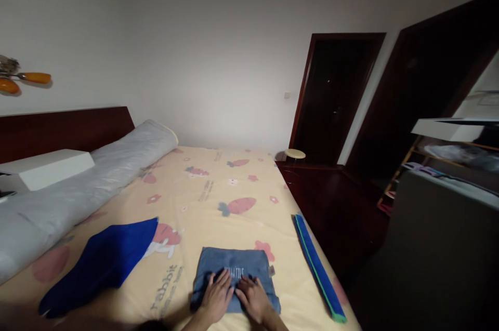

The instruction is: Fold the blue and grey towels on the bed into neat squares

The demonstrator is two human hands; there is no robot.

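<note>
A grey-blue cloth (234, 257), folded into a rough rectangle with pale lettering and a small tag at its right edge, lies on the bed. My left hand (218, 292) rests flat on its left half, fingers pointing up toward the lettering. On the right half lies my right hand (251, 294), its fingers stretched and angled left, close to the other hand. Neither hand grips the cloth. To the left a bright blue cloth (105, 258) is spread out. A long blue strip of fabric with green edging (317, 266) lies along the bed's right side.
The bed (202, 206) has a yellow sheet with carrots and rabbits. A long grey bolster (117, 164) and a white box (58, 167) are at the left. A round stool (295, 154) stands near the dark door (339, 97); a dark cabinet (436, 248) rises at right.
</note>
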